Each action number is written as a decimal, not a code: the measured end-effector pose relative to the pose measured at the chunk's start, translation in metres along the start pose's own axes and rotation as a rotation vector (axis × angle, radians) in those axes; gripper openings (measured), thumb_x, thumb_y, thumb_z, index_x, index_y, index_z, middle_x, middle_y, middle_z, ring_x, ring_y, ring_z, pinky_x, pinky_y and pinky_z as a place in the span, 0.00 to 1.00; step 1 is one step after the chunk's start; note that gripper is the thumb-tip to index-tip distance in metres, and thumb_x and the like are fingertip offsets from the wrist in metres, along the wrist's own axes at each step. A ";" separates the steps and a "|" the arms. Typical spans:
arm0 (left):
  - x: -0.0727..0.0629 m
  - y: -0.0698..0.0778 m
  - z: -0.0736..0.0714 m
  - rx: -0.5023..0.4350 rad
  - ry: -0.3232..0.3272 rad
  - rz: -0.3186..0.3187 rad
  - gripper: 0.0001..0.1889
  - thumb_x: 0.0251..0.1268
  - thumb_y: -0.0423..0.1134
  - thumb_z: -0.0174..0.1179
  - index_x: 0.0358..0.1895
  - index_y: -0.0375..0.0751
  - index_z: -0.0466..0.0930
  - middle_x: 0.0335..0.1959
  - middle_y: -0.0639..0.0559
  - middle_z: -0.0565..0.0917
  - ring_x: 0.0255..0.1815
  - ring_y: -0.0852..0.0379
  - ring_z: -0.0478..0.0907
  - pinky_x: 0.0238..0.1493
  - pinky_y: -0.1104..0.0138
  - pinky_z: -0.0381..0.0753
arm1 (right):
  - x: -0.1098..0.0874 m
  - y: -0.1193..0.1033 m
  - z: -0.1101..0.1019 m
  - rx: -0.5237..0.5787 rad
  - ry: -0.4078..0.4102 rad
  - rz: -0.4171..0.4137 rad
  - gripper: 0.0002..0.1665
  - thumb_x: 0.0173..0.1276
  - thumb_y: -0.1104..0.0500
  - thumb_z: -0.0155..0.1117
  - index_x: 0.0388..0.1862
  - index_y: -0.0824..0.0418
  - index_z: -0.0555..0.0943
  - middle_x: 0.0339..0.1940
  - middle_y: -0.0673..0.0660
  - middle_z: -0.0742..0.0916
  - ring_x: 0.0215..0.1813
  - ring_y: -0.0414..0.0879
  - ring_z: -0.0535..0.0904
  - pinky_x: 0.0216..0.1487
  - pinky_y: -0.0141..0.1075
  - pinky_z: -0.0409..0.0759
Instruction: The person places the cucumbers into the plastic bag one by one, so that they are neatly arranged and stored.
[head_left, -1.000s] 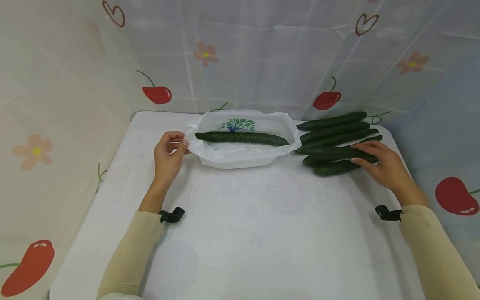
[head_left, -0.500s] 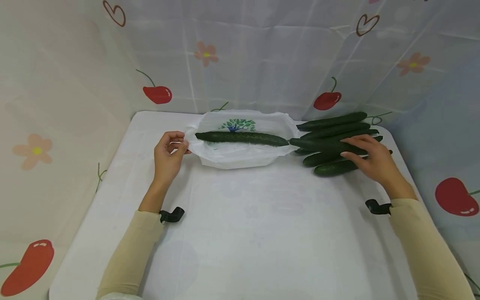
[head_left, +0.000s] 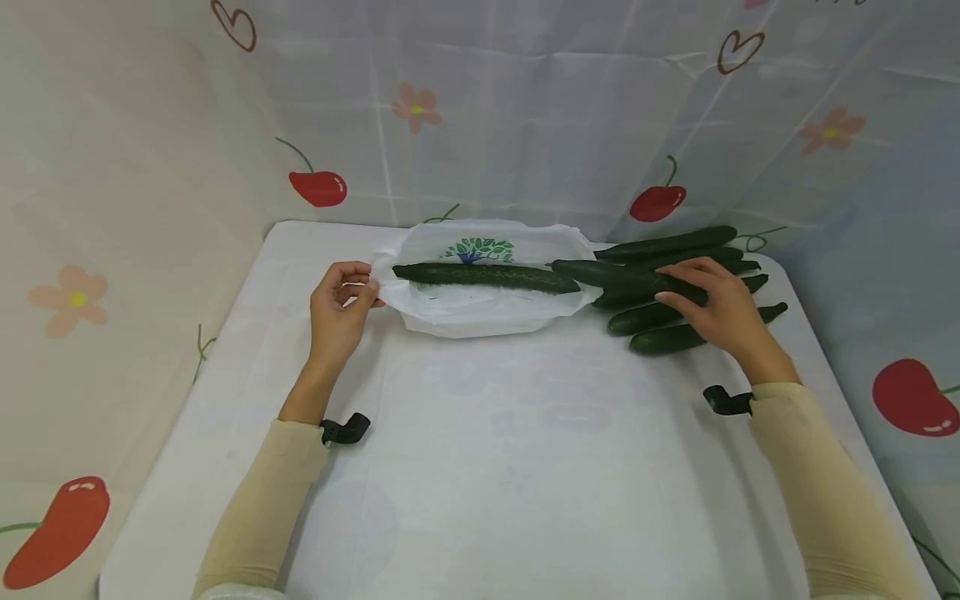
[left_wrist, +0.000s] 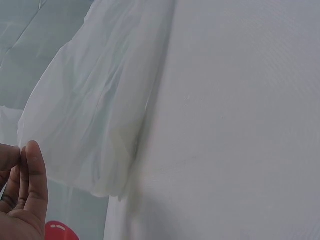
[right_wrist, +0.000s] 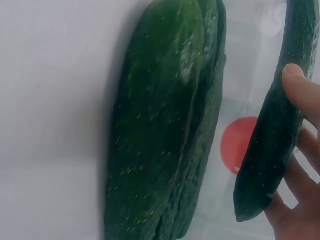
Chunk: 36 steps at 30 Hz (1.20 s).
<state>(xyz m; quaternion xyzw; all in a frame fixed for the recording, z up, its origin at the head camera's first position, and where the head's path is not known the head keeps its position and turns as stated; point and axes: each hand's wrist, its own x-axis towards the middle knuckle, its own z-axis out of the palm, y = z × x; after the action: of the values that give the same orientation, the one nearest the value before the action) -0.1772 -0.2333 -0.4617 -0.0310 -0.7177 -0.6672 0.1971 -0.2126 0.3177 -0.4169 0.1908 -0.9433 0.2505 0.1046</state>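
A white plastic bag with a green tree print lies opened at the back of the table, and one cucumber rests inside it. My left hand pinches the bag's left rim between thumb and fingers; the left wrist view shows the bag's side stretched from the fingertips. My right hand grips another cucumber near its right end, raised over the pile, its far tip above the bag's right rim. In the right wrist view this held cucumber hangs apart from those on the table.
Several cucumbers lie side by side to the right of the bag, partly hidden by my right hand. The white table stretches in front. A patterned curtain stands close behind the table.
My right hand has lifted a cucumber off the pile and carried it left, so its tip now reaches over the bag's right rim. My left hand and the bag stay in place.
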 end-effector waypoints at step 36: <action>-0.001 0.003 0.000 0.015 -0.004 -0.003 0.11 0.76 0.28 0.63 0.57 0.31 0.80 0.44 0.54 0.82 0.37 0.63 0.84 0.41 0.73 0.93 | 0.056 -0.064 0.036 -0.091 0.015 -0.237 0.25 0.70 0.56 0.79 0.64 0.59 0.87 0.61 0.64 0.85 0.63 0.61 0.80 0.62 0.62 0.85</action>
<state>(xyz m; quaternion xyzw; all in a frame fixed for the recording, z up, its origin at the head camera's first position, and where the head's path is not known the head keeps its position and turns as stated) -0.1750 -0.2323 -0.4595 -0.0298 -0.7231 -0.6620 0.1949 -0.2407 0.2301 -0.4037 0.2939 -0.9239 0.1945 0.1491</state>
